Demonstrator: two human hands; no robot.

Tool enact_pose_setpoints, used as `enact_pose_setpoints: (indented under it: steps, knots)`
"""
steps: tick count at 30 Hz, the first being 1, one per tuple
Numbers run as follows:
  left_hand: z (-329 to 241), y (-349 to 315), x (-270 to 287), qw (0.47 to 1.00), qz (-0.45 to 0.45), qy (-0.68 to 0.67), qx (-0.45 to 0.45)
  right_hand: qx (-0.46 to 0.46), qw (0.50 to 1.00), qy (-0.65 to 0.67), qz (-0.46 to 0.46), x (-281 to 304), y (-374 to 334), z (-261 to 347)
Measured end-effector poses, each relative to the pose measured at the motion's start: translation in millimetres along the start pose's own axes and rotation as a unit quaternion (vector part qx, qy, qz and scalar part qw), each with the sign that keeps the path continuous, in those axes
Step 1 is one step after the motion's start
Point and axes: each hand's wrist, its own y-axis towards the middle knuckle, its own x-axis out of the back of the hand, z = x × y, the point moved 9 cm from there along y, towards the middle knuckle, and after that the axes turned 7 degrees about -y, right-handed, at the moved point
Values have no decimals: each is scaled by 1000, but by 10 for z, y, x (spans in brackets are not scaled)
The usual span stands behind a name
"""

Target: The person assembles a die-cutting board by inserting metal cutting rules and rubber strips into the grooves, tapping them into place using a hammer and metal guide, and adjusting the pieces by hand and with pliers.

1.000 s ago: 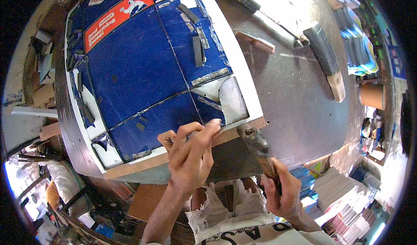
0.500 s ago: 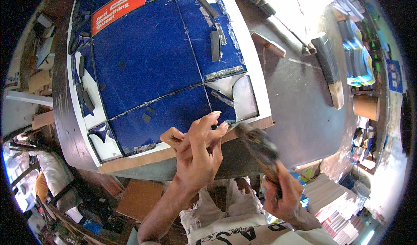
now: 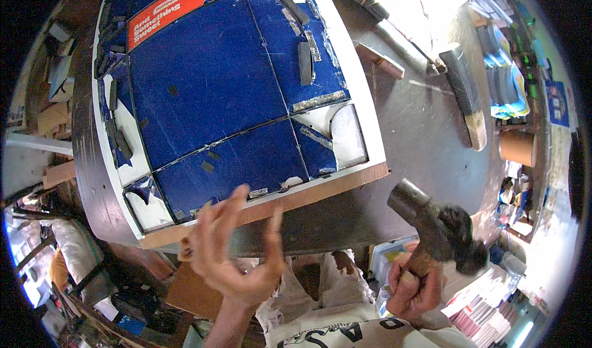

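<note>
My right hand grips a hammer by its handle, raised clear of the board at the table's near right side. The hammer has a dark cylindrical head and a shaggy black mass beside it. My left hand, slightly blurred, is open with fingers spread and holds nothing I can see. It hovers over the near edge of a blue panel with white borders and a brown wooden edge strip. Dark rubbery strips and silvery tape remnants lie along the panel's sides. Its near corners show white patches.
The panel rests on a dark curved table. A black-wrapped tool handle, a long thin tool and a small flat bar lie to its right. Paper stacks stand at lower right, with a brown roll above.
My left hand has moved left and nearer me, its fingers opening out from a pinch at the panel's near edge. My right hand has swung the hammer away to the right.
</note>
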Motion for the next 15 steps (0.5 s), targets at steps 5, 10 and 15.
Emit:
enact_pose_setpoints:
  steps: [5, 10, 15]
  knots:
    - [479, -154, 265, 996, -43, 59, 43, 128, 968, -117, 179, -678, 281, 270]
    - [401, -52, 144, 1000, 25, 10, -11, 145, 969, -129, 153, -592, 137, 356]
    - [679, -117, -46, 995, 0, -97, 14, 126, 973, -163, 102, -469, 156, 231]
